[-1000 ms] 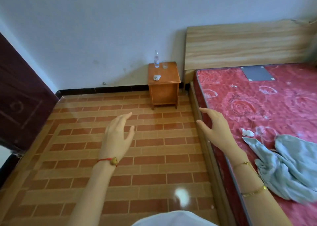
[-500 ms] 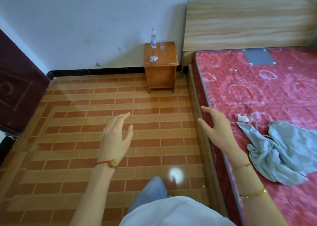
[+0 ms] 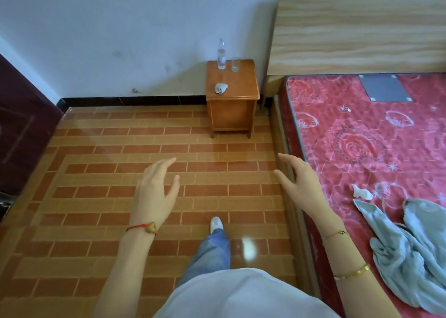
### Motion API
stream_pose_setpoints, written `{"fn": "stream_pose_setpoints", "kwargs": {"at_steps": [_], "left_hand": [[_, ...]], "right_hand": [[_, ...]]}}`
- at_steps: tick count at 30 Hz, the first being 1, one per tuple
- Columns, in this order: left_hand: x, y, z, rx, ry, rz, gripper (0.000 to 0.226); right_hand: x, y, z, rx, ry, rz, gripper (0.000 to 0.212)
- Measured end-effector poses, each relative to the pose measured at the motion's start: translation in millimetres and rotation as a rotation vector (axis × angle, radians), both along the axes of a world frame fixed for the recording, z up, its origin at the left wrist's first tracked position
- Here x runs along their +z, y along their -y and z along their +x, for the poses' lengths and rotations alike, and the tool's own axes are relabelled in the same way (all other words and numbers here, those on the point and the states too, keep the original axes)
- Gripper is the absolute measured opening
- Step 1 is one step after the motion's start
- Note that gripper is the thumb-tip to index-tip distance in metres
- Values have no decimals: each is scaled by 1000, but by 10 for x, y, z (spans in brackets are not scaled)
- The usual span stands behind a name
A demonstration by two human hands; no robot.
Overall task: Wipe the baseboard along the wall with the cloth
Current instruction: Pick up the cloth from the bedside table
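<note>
A black baseboard [image 3: 135,100] runs along the foot of the white far wall, from the dark door at left to the nightstand. A small crumpled pale cloth [image 3: 220,88] lies on top of the wooden nightstand [image 3: 231,110]. My left hand [image 3: 154,194] hovers over the tiled floor, fingers spread, holding nothing. My right hand [image 3: 301,185] is held out beside the bed edge, fingers apart and empty. Both hands are well short of the cloth and the baseboard.
A plastic bottle [image 3: 221,54] and a glass [image 3: 235,64] stand at the back of the nightstand. A bed with a red mattress [image 3: 362,134] fills the right side, with a blue-grey garment [image 3: 410,250] on it. A dark door [image 3: 21,134] is at left. My foot [image 3: 216,224] steps forward.
The view has advanced toward the wall; nightstand and baseboard appear closer. My leg and foot have come into view. Both hands stay open and raised.
</note>
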State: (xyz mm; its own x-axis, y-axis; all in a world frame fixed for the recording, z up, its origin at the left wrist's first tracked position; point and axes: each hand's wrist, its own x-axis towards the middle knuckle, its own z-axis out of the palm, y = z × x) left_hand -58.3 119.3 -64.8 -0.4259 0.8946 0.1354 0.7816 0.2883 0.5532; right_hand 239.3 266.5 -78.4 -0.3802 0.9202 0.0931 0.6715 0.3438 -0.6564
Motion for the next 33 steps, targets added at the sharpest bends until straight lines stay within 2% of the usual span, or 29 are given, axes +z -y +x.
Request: {"fn": "stream_pose_setpoints", "kwargs": {"at_steps": [7,13,23,33], "left_hand": [[173,-1270,-806,-37,-22,9,41],[171,-2193,-1345,-79,-42,-23,41],[-264,-3767,-1970,-105,-72,-35,39],[-621,-5928,-2565,-28,-23,-40,37]], "right_hand": [[129,-1118,-929,10,25,-7,42],[88,-1918,-1420,-19,26,-21,41],[-310,-3431,-2022,-44,18,-96,41],[-572,-5803,-2778,-47,20,-162,37]]}}
